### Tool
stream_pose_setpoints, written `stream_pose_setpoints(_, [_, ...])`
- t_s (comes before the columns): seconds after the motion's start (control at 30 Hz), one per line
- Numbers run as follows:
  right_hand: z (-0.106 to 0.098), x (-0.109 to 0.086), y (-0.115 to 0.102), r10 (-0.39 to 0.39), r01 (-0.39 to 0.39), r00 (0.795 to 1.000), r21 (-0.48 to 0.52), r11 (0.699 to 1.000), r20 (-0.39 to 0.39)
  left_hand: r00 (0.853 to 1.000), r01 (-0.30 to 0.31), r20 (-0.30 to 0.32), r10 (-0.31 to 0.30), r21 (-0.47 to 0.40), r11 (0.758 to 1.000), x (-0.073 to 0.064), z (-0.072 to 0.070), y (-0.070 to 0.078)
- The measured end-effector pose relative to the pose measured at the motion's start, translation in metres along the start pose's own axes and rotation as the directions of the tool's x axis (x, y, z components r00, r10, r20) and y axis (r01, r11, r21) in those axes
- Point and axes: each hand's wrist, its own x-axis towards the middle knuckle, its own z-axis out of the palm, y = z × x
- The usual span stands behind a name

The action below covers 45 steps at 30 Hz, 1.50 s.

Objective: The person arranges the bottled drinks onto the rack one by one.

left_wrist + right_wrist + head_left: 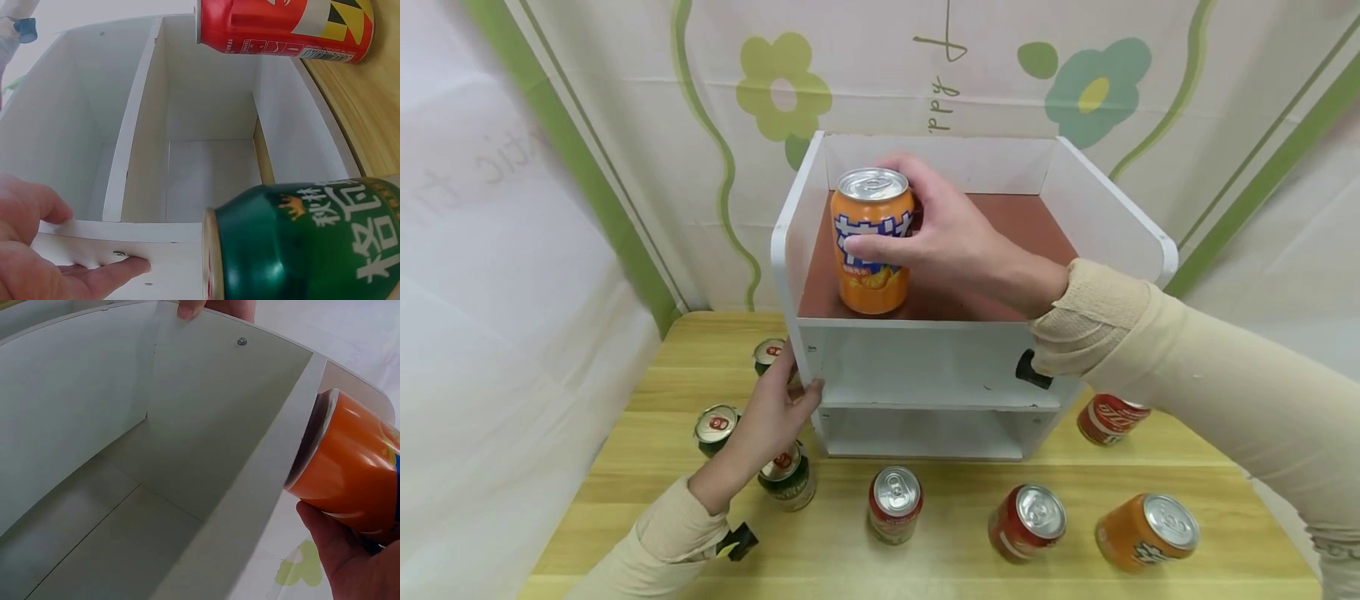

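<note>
My right hand (951,229) grips an orange soda can (871,250) upright at the left front of the brown top level of a white shelf unit (932,362). The same can (359,469) is by the shelf's front edge in the right wrist view. Whether its base touches the board, I cannot tell. With its thumb inside and fingers outside, my left hand (771,417) holds the shelf's left side panel (169,232). Close to that hand stand several green cans (787,477), one partly hidden behind the fingers.
Two red cans, one at the front middle (896,504) and one farther right (1027,522), stand on the wooden table (955,575). An orange can (1147,532) is at the front right. Another red can (1108,418) sits right of the shelf, partly under my sleeve. A patterned curtain (880,75) hangs behind.
</note>
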Motion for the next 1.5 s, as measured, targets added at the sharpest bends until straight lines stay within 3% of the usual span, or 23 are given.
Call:
stream_pose_setpoints(0.63, [0.009,0.003,0.002,-0.023,0.024,1.0,0.021,0.999,-0.013,1.0,0.005,-0.01,-0.005,0.012,1.0,-0.001,0.0,0.0])
stream_pose_setpoints(1.23, [0.019,0.01,0.001,-0.038,0.037,0.999,-0.033,0.999,-0.02,0.999,0.025,-0.022,-0.024,0.015,1.0,-0.001,0.001,0.001])
stream_pose_setpoints(1.5, [0.022,0.013,0.002,-0.038,0.037,0.999,-0.039,0.999,-0.025,1.0,0.003,-0.02,-0.003,0.012,1.0,-0.002,0.001,0.0])
